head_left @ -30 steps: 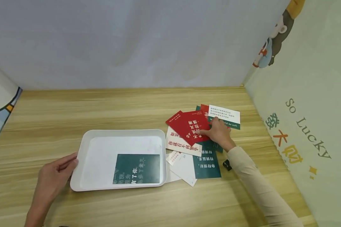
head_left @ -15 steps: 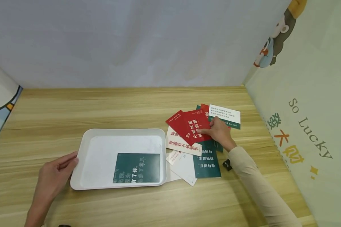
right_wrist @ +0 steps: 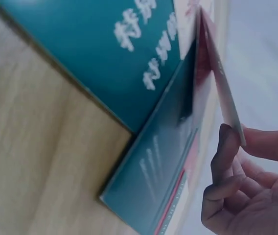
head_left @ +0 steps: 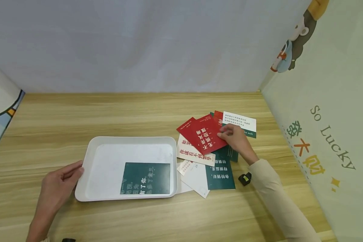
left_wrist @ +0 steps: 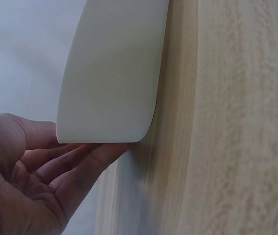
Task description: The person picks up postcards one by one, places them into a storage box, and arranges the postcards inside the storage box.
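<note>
My right hand (head_left: 236, 137) pinches a red postcard (head_left: 207, 132) with white lettering by its right edge, between thumb and index finger. In the right wrist view that red postcard (right_wrist: 223, 85) stands tilted up over the pile, its held edge raised. Beneath it lie other postcards: a second red one, a cream one (head_left: 196, 151) with red lettering, and a dark green one (head_left: 220, 175). At the left, my left hand (head_left: 60, 183) holds the left end of a white tray (head_left: 92, 168), thumb at the rim and fingers along the end wall (left_wrist: 112, 78). A green postcard (head_left: 146, 178) lies inside the tray.
A white-and-green card (head_left: 240, 121) lies behind my right hand. White cards (head_left: 196, 176) stick out close to the tray's right side. A small black object (head_left: 244, 179) sits by my right sleeve. A grey-white wall (head_left: 139, 47) rises behind the table.
My right hand has shifted slightly right, drawn back from the white-and-green card, and now pinches the red postcard, which has turned and lifted at its edge. The left hand and tray stay put.
</note>
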{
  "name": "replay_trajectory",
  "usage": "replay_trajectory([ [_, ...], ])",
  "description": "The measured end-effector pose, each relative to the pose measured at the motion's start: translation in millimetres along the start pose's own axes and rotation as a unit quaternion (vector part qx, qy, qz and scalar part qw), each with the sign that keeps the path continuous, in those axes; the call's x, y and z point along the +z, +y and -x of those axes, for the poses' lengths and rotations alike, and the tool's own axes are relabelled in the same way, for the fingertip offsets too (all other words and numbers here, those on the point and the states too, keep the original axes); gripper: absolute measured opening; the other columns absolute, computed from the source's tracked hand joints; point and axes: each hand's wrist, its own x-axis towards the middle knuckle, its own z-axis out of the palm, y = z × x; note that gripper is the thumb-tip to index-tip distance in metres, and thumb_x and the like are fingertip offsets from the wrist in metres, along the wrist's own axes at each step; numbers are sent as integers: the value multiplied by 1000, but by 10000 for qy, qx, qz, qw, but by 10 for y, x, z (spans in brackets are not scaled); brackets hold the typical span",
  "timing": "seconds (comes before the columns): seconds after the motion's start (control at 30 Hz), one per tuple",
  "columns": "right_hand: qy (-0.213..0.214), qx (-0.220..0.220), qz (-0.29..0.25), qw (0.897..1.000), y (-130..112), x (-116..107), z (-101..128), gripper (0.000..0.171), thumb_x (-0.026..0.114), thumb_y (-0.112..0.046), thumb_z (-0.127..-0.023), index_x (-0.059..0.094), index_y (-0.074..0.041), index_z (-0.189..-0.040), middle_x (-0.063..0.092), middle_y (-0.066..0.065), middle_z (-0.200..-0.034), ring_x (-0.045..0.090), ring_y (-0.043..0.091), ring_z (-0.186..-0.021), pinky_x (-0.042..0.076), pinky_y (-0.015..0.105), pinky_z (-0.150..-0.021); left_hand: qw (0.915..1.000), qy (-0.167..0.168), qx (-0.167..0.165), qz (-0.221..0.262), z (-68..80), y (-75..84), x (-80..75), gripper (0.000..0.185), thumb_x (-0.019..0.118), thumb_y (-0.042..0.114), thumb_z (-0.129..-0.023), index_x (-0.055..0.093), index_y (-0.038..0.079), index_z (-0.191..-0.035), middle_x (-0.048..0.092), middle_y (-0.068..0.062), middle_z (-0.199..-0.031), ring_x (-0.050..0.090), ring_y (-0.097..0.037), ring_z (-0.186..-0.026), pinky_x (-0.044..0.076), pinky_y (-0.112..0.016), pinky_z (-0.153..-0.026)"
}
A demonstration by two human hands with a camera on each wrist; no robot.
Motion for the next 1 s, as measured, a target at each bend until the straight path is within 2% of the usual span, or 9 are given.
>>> replay_trajectory([
  [0.1, 4, -105, -155, 9998, -40, -18, 14, 27, 67, -16, -104, 68, 5, -122, 74, 23, -106, 67, 24, -87, 51, 28, -72, 10000, -3, 13, 19, -36, -10, -13, 40, 63, 22, -105, 68, -6, -133, 71, -29, -119, 49, 29, -76, 45, -5, -63],
  [0.2, -7, -198, -292, 9994, -84, -32, 39, 27, 68, -15, -103, 69, 4, -121, 75, 23, -106, 68, 22, -85, 52, 27, -72, 10000, -9, 29, -5, -72, -23, -28, 40, 63, 23, -105, 68, -5, -133, 71, -29, -119, 48, 29, -77, 45, -5, -63],
  [0.37, -5, -357, -402, 9986, -150, -31, 73, 28, 69, -16, -103, 70, 3, -123, 76, 23, -112, 71, 27, -92, 55, 29, -75, 10000, -58, 24, -76, -132, -38, -51, 41, 62, 25, -105, 68, -4, -133, 71, -28, -120, 47, 29, -78, 44, -5, -64],
  [0.53, 106, -626, -437, 9970, -233, -39, 92, 26, 69, -13, -102, 71, 5, -122, 75, 24, -115, 72, 33, -98, 55, 22, -75, 10000, -87, 13, -3, -191, -40, -60, 40, 63, 24, -105, 68, -4, -134, 71, -28, -121, 48, 28, -78, 45, -6, -63],
  [0.7, 148, -773, -504, 9956, -321, -49, 97, 26, 69, -12, -102, 72, 5, -121, 74, 25, -115, 72, 33, -96, 54, 19, -74, 9999, -101, 40, 69, -245, -35, -71, 40, 62, 23, -105, 68, -5, -133, 70, -29, -122, 49, 28, -79, 46, -7, -63],
  [1.0, 4, -854, -605, 9945, -509, -40, 114, 30, 70, -17, -102, 71, 2, -126, 74, 22, -118, 73, 32, -99, 56, 24, -81, 9997, -153, 131, 103, -375, -34, -94, 40, 63, 23, -105, 68, -5, -134, 69, -29, -124, 48, 29, -79, 46, -5, -64],
])
